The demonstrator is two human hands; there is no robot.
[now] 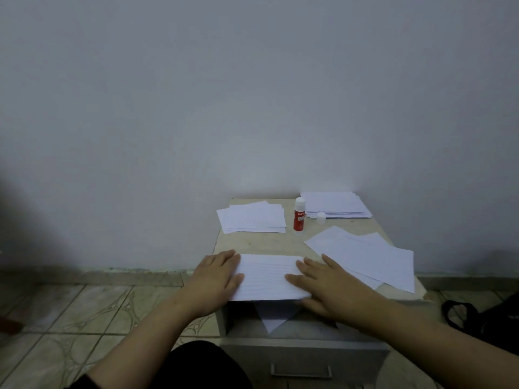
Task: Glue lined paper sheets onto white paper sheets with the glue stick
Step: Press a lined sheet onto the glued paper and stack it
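Both our hands lie flat with straight fingers on 1 lined sheet [266, 276] at the near edge of the small table [261, 242]: our left hand [217, 277] presses its left end, our right hand [325, 284] its right end, grasping nothing. Past our hands the red glue stick [299, 214] stands upright and uncapped, its white cap [321, 217] just beside it to the right. A paper stack [252, 217] lies left of the stick, another stack [335, 204] behind the cap. More loose sheets [368, 256] fan out near our right hand.
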